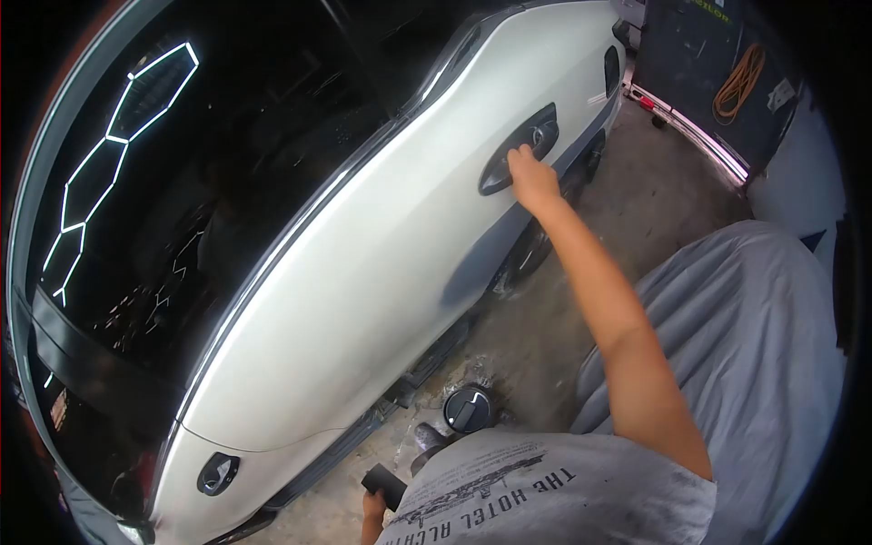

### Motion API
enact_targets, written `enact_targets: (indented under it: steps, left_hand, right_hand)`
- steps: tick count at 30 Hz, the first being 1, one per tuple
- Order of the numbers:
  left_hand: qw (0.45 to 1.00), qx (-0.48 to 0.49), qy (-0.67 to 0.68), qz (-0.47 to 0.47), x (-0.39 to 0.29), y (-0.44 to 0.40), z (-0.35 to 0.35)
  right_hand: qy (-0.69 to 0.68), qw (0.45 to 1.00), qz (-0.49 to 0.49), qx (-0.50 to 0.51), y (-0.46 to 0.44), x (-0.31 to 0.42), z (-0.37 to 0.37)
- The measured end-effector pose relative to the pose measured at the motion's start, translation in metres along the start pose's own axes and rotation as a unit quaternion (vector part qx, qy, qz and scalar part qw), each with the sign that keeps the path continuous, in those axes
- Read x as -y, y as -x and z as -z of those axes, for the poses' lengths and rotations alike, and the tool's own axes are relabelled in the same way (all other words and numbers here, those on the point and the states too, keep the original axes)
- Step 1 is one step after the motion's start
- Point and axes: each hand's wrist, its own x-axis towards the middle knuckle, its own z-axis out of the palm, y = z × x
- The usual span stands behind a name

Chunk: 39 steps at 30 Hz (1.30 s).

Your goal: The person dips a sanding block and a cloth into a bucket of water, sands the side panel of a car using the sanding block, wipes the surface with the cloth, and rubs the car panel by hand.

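Note:
My right arm reaches across to the white car panel [354, 263]. At its end, my right hand [534, 182] is closed over the dark oval fitting [495, 174] set into the panel; what its fingers hold, if anything, is hidden. Low in the view, my left hand [372, 506] grips a black block-like object [385, 486] beside my grey shirt. A smaller dark fitting [218, 473] sits in the panel at the lower left.
Dark glossy glass [245, 118] reflects hexagonal lights. A round black-lidded container [469, 409] stands on the concrete floor [536, 345] near my shoe. Grey draped cloth [745, 318] lies to the right. An orange cord [740, 84] hangs on a dark panel [677, 68].

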Motion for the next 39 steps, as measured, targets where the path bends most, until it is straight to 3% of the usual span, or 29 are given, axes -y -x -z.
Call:
enact_targets:
  steps: [1,4,5,7,10,17,20,25,28,32,34,36,37,38,39]
  left_hand:
    - [0.999,0.012,0.02,0.021,0.0,0.003,-0.003]
    - [0.993,-0.021,-0.078,-0.09,-0.012,-0.013,-0.018]
    - [0.987,-0.037,-0.133,-0.081,-0.018,-0.021,-0.026]
    - [0.978,0.012,-0.169,-0.123,-0.033,-0.047,-0.029]
    - [0.992,-0.01,-0.056,-0.116,-0.069,-0.047,-0.043]
    - [0.968,-0.026,-0.206,-0.142,-0.086,-0.067,-0.055]
    - [0.978,0.004,-0.18,-0.103,-0.089,-0.051,-0.04]
    - [0.967,-0.003,-0.144,-0.212,-0.095,-0.038,-0.04]
    - [0.946,-0.021,-0.194,-0.258,-0.108,-0.032,-0.04]
    - [0.93,-0.002,-0.232,-0.284,-0.16,-0.025,-0.039]
    - [0.918,0.012,-0.278,-0.282,-0.196,-0.019,-0.045]
    - [0.916,0.033,-0.214,-0.338,-0.214,-0.028,-0.056]
    - [0.922,0.06,-0.132,-0.358,-0.242,-0.01,-0.061]
    - [0.925,0.084,-0.075,-0.363,-0.264,0.002,-0.066]
    - [0.916,0.098,-0.066,-0.384,-0.283,0.012,-0.07]
  right_hand:
    - [0.005,1.0,-0.005,0.004,0.0,0.001,0.001]
    - [0.009,0.999,0.033,0.012,-0.001,-0.005,0.004]
    - [0.014,0.998,0.05,0.018,-0.003,-0.009,0.005]
    - [0.008,0.998,0.053,0.016,0.004,-0.01,0.002]
    - [-0.025,0.998,0.049,-0.016,0.003,-0.008,0.003]
    - [-0.056,0.998,0.022,0.001,0.005,-0.013,0.002]
    - [-0.068,0.997,0.024,-0.014,0.007,-0.009,0.003]
    - [-0.081,0.996,0.021,-0.033,0.0,-0.01,-0.005]
    - [-0.101,0.994,0.038,-0.034,0.005,-0.019,-0.014]
    - [-0.129,0.989,0.005,-0.075,0.048,0.0,-0.003]
    - [-0.239,0.961,0.013,-0.141,0.104,0.013,-0.012]
    - [-0.313,0.948,-0.052,0.0,0.18,0.034,-0.051]
    - [-0.379,0.917,-0.071,0.105,0.228,0.046,-0.088]
    - [-0.486,0.849,-0.08,0.191,0.287,0.06,-0.142]
    - [-0.575,0.747,-0.114,0.314,0.316,0.082,-0.087]
